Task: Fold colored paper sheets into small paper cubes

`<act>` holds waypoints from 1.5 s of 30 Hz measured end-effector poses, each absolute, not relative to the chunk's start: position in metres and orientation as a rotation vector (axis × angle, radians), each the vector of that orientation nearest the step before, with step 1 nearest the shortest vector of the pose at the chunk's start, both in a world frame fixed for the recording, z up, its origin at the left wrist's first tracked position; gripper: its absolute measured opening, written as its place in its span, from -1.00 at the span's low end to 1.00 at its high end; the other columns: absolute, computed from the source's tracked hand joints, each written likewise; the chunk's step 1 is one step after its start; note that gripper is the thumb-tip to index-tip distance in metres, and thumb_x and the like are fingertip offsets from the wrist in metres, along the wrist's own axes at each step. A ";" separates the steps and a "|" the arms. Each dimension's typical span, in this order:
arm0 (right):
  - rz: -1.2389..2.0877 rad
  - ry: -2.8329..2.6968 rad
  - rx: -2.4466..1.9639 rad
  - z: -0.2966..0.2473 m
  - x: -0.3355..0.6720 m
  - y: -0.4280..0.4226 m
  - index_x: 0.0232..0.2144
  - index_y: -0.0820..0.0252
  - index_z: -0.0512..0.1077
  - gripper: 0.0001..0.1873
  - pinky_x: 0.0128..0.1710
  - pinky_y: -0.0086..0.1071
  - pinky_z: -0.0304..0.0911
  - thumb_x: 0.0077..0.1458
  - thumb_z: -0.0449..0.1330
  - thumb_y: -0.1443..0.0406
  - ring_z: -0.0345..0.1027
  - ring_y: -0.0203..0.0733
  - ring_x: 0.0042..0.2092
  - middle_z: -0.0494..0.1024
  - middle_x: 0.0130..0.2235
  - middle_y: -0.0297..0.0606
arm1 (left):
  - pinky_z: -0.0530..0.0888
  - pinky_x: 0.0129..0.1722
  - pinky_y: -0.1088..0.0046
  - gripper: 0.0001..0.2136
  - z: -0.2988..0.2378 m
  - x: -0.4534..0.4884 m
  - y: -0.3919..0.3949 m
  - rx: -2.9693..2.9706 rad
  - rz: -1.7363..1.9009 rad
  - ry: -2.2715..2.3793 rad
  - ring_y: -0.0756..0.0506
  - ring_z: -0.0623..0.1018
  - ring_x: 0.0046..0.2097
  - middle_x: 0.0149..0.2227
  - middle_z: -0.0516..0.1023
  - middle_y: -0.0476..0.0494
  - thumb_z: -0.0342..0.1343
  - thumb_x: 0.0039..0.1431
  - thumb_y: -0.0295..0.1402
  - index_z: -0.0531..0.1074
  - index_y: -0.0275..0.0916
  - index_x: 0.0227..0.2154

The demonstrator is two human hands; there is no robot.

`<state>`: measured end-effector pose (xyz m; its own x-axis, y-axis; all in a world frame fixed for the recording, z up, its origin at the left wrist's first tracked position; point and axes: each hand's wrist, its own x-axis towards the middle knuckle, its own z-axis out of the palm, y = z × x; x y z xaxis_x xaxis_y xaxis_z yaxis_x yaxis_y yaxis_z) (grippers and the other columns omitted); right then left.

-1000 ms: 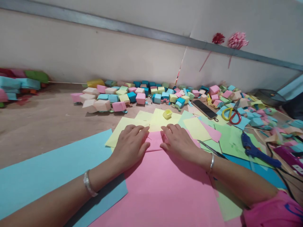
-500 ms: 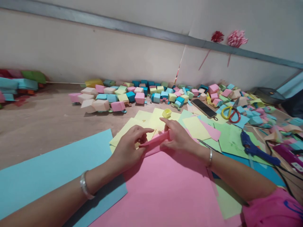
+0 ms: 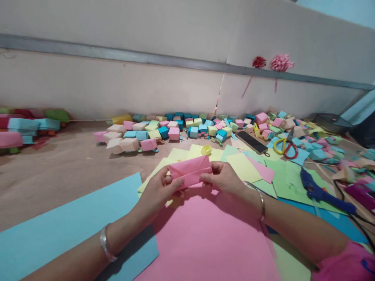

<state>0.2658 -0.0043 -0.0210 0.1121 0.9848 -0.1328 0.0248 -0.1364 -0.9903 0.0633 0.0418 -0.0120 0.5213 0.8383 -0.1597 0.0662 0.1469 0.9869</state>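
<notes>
A folded piece of pink paper is held up between both hands, its broad creased face turned toward me. My left hand grips its left end, thumb in front and fingers behind. At the right end, my right hand pinches it between thumb and fingers. Beneath the hands lies a large pink sheet, and a light blue sheet is under my left forearm. Just beyond the held paper sits a small yellow paper piece on pale yellow sheets.
Several folded paper boxes line the wall. To the right are a phone, scissors, a blue glue gun with a cord, and green sheets. More coloured paper pieces lie at far left.
The pink paper has been tilted up from nearly edge-on, so its face now shows. Both hands have shifted their hold to its ends. My view has tipped upward slightly.
</notes>
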 end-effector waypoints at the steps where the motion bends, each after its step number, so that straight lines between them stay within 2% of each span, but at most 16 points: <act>1: 1.207 -1.090 -1.377 -0.022 0.266 -0.005 -0.50 0.24 0.43 -0.80 -0.61 -0.52 0.22 -0.16 0.34 0.26 0.35 -0.35 -0.59 0.49 -0.59 -0.39 | 0.48 -0.56 0.44 -0.68 -0.012 0.063 0.041 1.316 0.632 0.874 -0.09 0.56 -0.51 -0.55 0.51 0.00 0.20 0.10 -0.14 0.33 -0.26 -0.23; 3: 1.216 -1.118 -1.381 -0.022 0.265 -0.006 -0.50 0.24 0.41 -0.79 -0.64 -0.54 0.18 -0.13 0.33 0.23 0.34 -0.37 -0.60 0.50 -0.58 -0.37 | 0.49 -0.60 0.40 -0.71 -0.013 0.063 0.040 1.316 0.610 0.888 -0.14 0.57 -0.54 -0.61 0.49 0.00 0.20 0.09 -0.13 0.30 -0.25 -0.35; 8: 1.315 -1.143 -1.366 -0.020 0.263 -0.008 -0.42 0.20 0.35 -0.64 -0.75 -0.58 0.02 0.06 0.18 0.00 0.42 -0.27 -0.61 0.55 -0.56 -0.31 | 0.50 -0.64 0.38 -0.71 -0.012 0.063 0.041 1.328 0.650 0.909 -0.15 0.57 -0.57 -0.62 0.49 0.02 0.22 0.06 -0.15 0.30 -0.25 -0.38; 10: 1.327 -1.117 -1.374 -0.020 0.262 -0.008 -0.42 0.20 0.35 -0.67 -0.76 -0.57 0.01 0.05 0.19 0.04 0.45 -0.23 -0.60 0.55 -0.56 -0.30 | 0.48 -0.65 0.41 -0.72 -0.011 0.063 0.041 1.336 0.655 0.897 -0.12 0.56 -0.59 -0.60 0.51 0.00 0.21 0.08 -0.15 0.29 -0.25 -0.39; 13: 1.274 -1.089 -1.384 -0.018 0.262 -0.009 -0.48 0.25 0.38 -0.79 -0.69 -0.56 0.14 -0.01 0.23 0.20 0.41 -0.30 -0.58 0.51 -0.58 -0.31 | 0.45 -0.67 0.45 -0.71 -0.012 0.062 0.041 1.325 0.649 0.874 -0.11 0.56 -0.59 -0.60 0.51 0.00 0.19 0.10 -0.14 0.28 -0.25 -0.40; 15: 1.324 -1.085 -1.334 -0.016 0.262 -0.009 -0.44 0.26 0.41 -0.84 -0.65 -0.52 0.23 -0.05 0.24 0.25 0.38 -0.31 -0.59 0.49 -0.58 -0.34 | 0.43 -0.69 0.47 -0.70 -0.013 0.060 0.041 1.308 0.635 0.859 -0.12 0.56 -0.60 -0.61 0.51 -0.01 0.20 0.10 -0.13 0.28 -0.25 -0.41; 18: 1.498 -1.030 -1.215 -0.016 0.265 -0.007 -0.29 0.23 0.43 -0.74 -0.68 -0.48 0.25 -0.09 0.27 0.28 0.34 -0.33 -0.62 0.48 -0.55 -0.40 | 0.40 -0.72 0.48 -0.74 -0.016 0.058 0.042 1.243 0.594 0.833 -0.10 0.52 -0.64 -0.63 0.51 -0.04 0.19 0.10 -0.17 0.30 -0.25 -0.39; 23: 1.599 -0.882 -1.178 -0.024 0.271 -0.001 -0.28 0.27 0.50 -0.70 -0.68 -0.54 0.16 -0.18 0.27 0.35 0.27 -0.38 -0.65 0.44 -0.64 -0.41 | 0.34 -0.71 0.54 -0.82 -0.018 0.056 0.049 1.032 0.591 0.744 -0.01 0.41 -0.68 -0.69 0.45 -0.01 0.14 0.06 -0.38 0.43 -0.28 -0.25; 27: 1.680 -0.742 -1.104 -0.028 0.273 0.001 -0.33 0.26 0.53 -0.71 -0.63 -0.53 0.18 -0.22 0.21 0.42 0.28 -0.38 -0.63 0.46 -0.63 -0.35 | 0.30 -0.63 0.66 -0.82 -0.016 0.054 0.055 0.905 0.636 0.783 0.04 0.45 -0.60 -0.64 0.49 -0.06 0.13 -0.05 -0.53 0.47 -0.29 -0.31; 30: 1.641 -0.702 -1.071 -0.027 0.271 0.000 -0.38 0.24 0.53 -0.75 -0.63 -0.51 0.19 -0.22 0.22 0.44 0.25 -0.37 -0.62 0.44 -0.65 -0.37 | 0.42 -0.50 0.58 -0.80 -0.014 0.056 0.055 0.862 0.702 0.748 0.01 0.52 -0.49 -0.54 0.55 -0.07 0.14 0.09 -0.41 0.47 -0.24 -0.19; 33: 1.517 -0.671 -1.010 -0.025 0.263 -0.003 -0.43 0.23 0.54 -0.81 -0.58 -0.52 0.22 -0.23 0.29 0.45 0.26 -0.39 -0.59 0.45 -0.63 -0.36 | 0.51 -0.16 0.44 -0.72 -0.014 0.061 0.049 0.896 0.783 0.618 -0.07 0.57 -0.17 -0.21 0.60 -0.15 0.14 0.18 -0.18 0.46 -0.21 -0.11; 36: 1.410 -0.680 -0.981 -0.025 0.248 -0.010 -0.40 0.19 0.58 -0.82 -0.46 -0.47 0.32 -0.18 0.31 0.41 0.36 -0.35 -0.51 0.52 -0.56 -0.33 | 0.40 0.11 0.27 -0.55 -0.018 0.067 0.037 1.032 0.738 0.478 -0.20 0.46 0.10 0.09 0.47 -0.27 0.26 0.05 -0.08 0.43 -0.22 -0.05; 38: 1.333 -0.822 -0.997 -0.028 0.239 -0.016 -0.38 0.14 0.61 -0.83 -0.36 -0.38 0.38 -0.10 0.28 0.39 0.42 -0.28 -0.42 0.57 -0.44 -0.28 | 0.35 0.17 0.21 -0.51 -0.020 0.069 0.028 1.046 0.699 0.486 -0.22 0.41 0.16 0.16 0.41 -0.27 0.27 0.05 -0.08 0.40 -0.17 0.01; 41: 1.160 -1.225 -0.998 -0.034 0.233 -0.022 -0.33 0.06 0.62 -0.73 -0.19 -0.29 0.39 -0.01 0.17 0.44 0.45 -0.21 -0.23 0.58 -0.27 -0.26 | 0.32 0.20 0.23 -0.58 -0.016 0.067 0.019 1.030 0.670 0.609 -0.20 0.36 0.22 0.19 0.39 -0.23 0.18 0.17 -0.13 0.38 -0.14 0.06; 43: 1.050 -1.495 -1.017 -0.037 0.234 -0.024 -0.30 0.04 0.62 -0.66 -0.14 -0.26 0.39 0.02 0.12 0.48 0.43 -0.18 -0.13 0.56 -0.20 -0.24 | 0.37 0.16 0.25 -0.61 -0.012 0.065 0.018 1.072 0.682 0.672 -0.22 0.36 0.22 0.18 0.40 -0.24 0.16 0.19 -0.16 0.40 -0.18 0.03; 45: 0.865 -1.678 -1.088 -0.038 0.238 -0.024 -0.33 0.07 0.61 -0.70 -0.11 -0.25 0.39 0.00 0.15 0.49 0.42 -0.15 -0.08 0.53 -0.13 -0.21 | 0.43 0.09 0.27 -0.64 -0.009 0.062 0.021 1.188 0.735 0.705 -0.23 0.38 0.20 0.16 0.42 -0.24 0.15 0.19 -0.17 0.41 -0.19 0.00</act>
